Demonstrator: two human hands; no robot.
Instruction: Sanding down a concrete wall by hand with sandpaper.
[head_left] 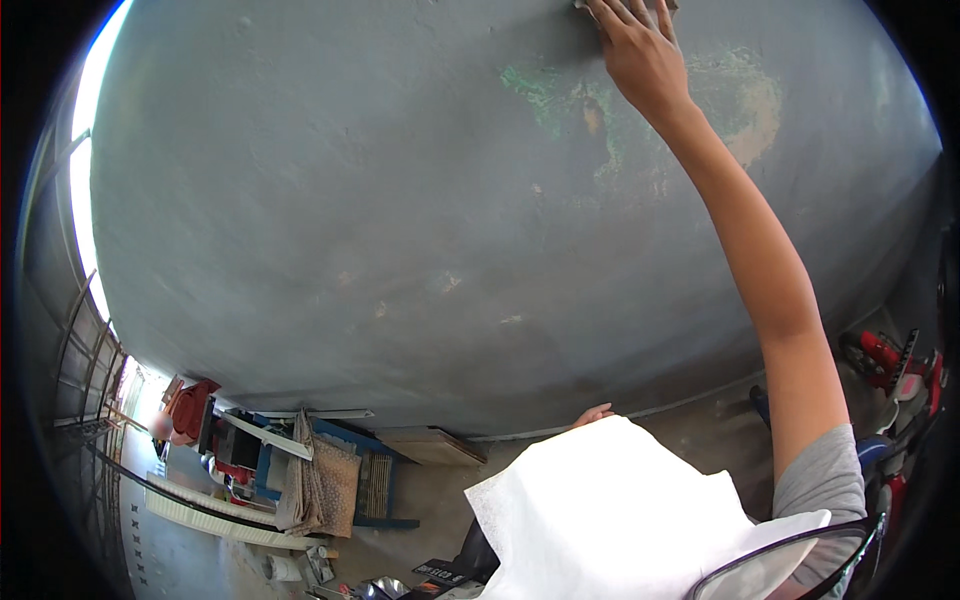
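Note:
My right arm stretches up to a large grey wall (300,180). At the top of the view my right hand (640,55) presses a small grey-brown piece of sandpaper (583,5) against it, fingers spread over the sheet, most of which is covered. Just below the hand, the wall's coating is worn to a green patch (545,95) and a tan patch (757,115). Only some fingertips of my left hand (593,414) show, low down past the edge of a white sheet (600,510); what that hand does is hidden.
Wooden boards (430,445), a patterned folded cloth (330,475) and red stacked plastic chairs (190,410) stand at the lower left. A red motorcycle (885,360) is at the right. A black-rimmed lens or mirror (790,565) sits close at the lower right.

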